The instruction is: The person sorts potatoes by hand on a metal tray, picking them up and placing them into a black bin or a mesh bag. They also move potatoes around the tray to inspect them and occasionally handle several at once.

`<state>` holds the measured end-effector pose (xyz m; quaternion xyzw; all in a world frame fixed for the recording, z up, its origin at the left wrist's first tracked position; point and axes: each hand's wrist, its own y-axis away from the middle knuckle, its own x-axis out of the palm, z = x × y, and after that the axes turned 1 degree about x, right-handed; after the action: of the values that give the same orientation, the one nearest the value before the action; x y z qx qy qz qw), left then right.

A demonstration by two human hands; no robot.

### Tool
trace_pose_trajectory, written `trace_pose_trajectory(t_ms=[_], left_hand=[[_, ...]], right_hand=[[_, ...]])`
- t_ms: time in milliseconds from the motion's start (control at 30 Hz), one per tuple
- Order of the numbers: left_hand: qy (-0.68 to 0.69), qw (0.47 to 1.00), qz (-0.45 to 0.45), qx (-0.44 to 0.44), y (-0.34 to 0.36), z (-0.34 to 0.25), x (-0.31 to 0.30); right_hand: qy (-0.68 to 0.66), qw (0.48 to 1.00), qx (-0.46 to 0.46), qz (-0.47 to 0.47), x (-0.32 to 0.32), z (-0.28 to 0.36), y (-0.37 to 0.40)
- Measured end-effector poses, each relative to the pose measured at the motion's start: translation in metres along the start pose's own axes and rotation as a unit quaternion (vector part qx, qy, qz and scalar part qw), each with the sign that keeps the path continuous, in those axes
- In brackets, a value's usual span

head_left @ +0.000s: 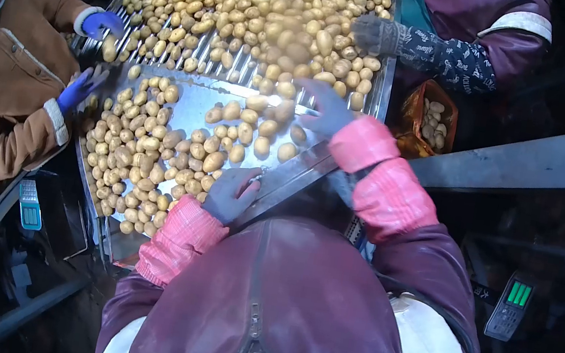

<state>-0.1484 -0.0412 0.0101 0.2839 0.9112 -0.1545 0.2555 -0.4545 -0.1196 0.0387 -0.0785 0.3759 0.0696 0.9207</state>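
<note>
My left hand (231, 194), in a grey glove, is at the near metal rim (289, 181) of the sheet-metal tray. Its thumb and forefinger are apart, with potatoes just beyond them. My right hand (326, 110), gloved too and somewhat blurred, reaches over the tray's right side with fingers stretched out to the left. Nothing shows in its grasp. Loose potatoes (267, 128) lie just left of it, some smeared by motion. A dense heap of potatoes (131, 148) covers the tray's left part.
Behind the tray, a roller conveyor (203, 50) carries many potatoes. At left, a co-worker's purple-gloved hands (102, 24) are near the rollers. A co-worker's grey-gloved hand (377, 35) touches potatoes at upper right. An orange container (412, 126) with potatoes stands below it, beside a metal beam (515, 162).
</note>
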Motion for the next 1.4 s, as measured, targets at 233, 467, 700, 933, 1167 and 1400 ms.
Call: trace_pose_trajectory(t_ms=[233,467,700,933,1167,1400], left_hand=[[-0.058,0.997,0.037,0.029,-0.009,-0.012,0.000],[-0.072,0.996,0.043,0.000,-0.009,-0.012,0.003],[-0.087,0.996,0.009,0.001,-0.001,-0.013,0.009],[-0.017,0.997,0.026,-0.076,0.007,-0.004,0.008],[0.030,0.977,-0.020,-0.210,0.020,-0.002,0.006],[0.025,0.964,-0.112,-0.240,0.031,0.025,-0.013]], right_hand=[[0.329,0.922,0.108,0.175,-0.071,-0.029,0.044],[0.303,0.930,0.144,0.149,-0.057,-0.035,0.038],[0.212,0.950,0.132,0.189,-0.046,-0.012,0.018],[0.285,0.944,-0.009,0.168,0.013,0.002,-0.025],[0.134,0.965,-0.007,0.224,0.075,0.017,-0.041],[0.220,0.938,-0.094,0.250,0.089,0.063,-0.104]])
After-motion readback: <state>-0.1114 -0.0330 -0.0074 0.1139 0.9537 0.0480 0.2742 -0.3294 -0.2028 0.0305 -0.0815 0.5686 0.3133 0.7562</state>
